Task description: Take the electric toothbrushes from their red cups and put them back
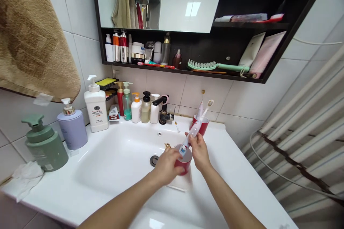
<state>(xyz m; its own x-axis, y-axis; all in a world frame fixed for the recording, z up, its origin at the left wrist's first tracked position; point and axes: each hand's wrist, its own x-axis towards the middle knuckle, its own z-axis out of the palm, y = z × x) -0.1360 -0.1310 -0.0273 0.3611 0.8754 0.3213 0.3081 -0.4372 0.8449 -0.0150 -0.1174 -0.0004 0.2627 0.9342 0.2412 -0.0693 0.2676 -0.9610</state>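
Observation:
My left hand (167,166) is wrapped around a red cup (185,169) with a pale inside, held over the right part of the white sink (113,164). A pale electric toothbrush (194,130) with a cartoon sticker near its base is gripped in my right hand (200,150), its white head pointing up and away. The toothbrush's lower end is at the cup's mouth; whether it touches the inside I cannot tell. Behind my right hand, a second red cup (204,126) stands on the sink's back ledge with another pale toothbrush (200,109) upright in it.
A black faucet (163,114) rises from the back ledge, beside several pump bottles (136,109). Green (47,146) and purple (72,128) dispensers stand at the left. The dark cabinet shelf (150,68) overhangs the back, holding a green hairbrush (223,66). White pipes (303,143) line the right.

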